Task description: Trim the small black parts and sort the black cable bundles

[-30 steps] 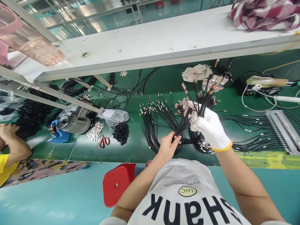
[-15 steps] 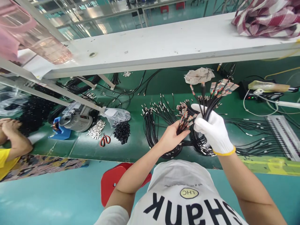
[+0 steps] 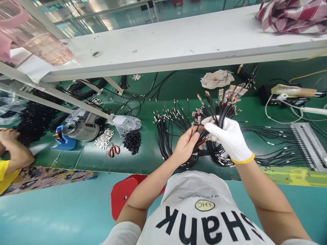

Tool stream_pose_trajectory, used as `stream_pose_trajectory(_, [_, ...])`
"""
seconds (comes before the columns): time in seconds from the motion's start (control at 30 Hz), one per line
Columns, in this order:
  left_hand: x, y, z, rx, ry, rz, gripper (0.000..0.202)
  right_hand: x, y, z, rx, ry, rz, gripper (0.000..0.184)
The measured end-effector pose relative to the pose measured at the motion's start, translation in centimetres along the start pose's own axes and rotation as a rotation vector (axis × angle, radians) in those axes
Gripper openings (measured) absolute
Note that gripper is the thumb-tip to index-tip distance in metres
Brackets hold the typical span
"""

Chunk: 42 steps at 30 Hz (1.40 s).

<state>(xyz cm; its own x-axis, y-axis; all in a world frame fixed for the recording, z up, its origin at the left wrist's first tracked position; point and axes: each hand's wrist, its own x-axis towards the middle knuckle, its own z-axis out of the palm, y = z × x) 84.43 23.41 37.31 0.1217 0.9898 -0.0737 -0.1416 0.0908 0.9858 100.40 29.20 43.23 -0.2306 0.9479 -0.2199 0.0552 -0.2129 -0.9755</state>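
Note:
My right hand (image 3: 230, 137), in a white glove with a yellow cuff, is closed round a bundle of black cables (image 3: 219, 109) whose metal-tipped ends fan upward. My bare left hand (image 3: 186, 146) pinches a few cable ends (image 3: 195, 126) just left of the glove, fingers touching the same bundle. Beneath both hands lie loops of more black cables (image 3: 168, 139) on the green bench (image 3: 143, 160).
A grey machine (image 3: 83, 127), a pile of metal terminals (image 3: 103, 139), red-handled scissors (image 3: 113, 150), a heap of black parts (image 3: 132, 140) and a plastic bag (image 3: 126, 123) lie at left. Another person's arm (image 3: 14, 149) is far left. A white shelf (image 3: 178, 44) spans above. A metal rack (image 3: 308, 144) sits right.
My left hand rose from the bundle's lower end to its upper part beside the glove and now pinches a few ends. The gloved hand kept its grip, shifting slightly.

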Motion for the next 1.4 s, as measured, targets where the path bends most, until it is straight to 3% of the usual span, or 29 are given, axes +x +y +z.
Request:
stream_pose_trajectory(0.1, [0.0,0.3,-0.1,0.026,0.053,0.03,0.045,-0.1,-0.1,0.0,-0.014,-0.012,-0.013,0.035])
stream_pose_trajectory(0.27, [0.1,0.9,-0.6,0.08,0.043,0.021,0.033,-0.2,-0.2,0.1,-0.006,-0.025,-0.026,0.032])
stream_pose_trajectory(0.43, [0.1,1.3,-1.6,0.244,0.036,0.102,0.029,-0.2,-0.1,0.1,0.0,-0.026,-0.032,0.034])
stream_pose_trajectory(0.73, [0.4,1.8,-1.0,0.264,0.012,0.018,0.047,-0.3,0.2,-0.1,-0.034,-0.103,-0.016,0.036])
stream_pose_trajectory(0.83, [0.6,1.8,-1.1,0.286,-0.027,-0.05,0.036,-0.2,0.3,-0.2,0.014,-0.15,-0.038,0.035])
stream_pose_trajectory(0.97, [0.9,1.7,-1.4,0.235,-0.063,-0.112,0.029,0.2,0.0,-0.5,0.17,-0.093,-0.096,0.047])
stream_pose_trajectory(1.13, [1.0,1.6,-1.3,0.25,-0.121,-0.133,0.029,0.7,-0.6,0.2,0.185,-0.044,-0.1,0.033])
stream_pose_trajectory(1.4, [0.8,1.7,-1.3,0.152,-0.125,-0.142,0.031,1.2,-0.6,0.0,0.005,-0.207,-0.033,0.023])
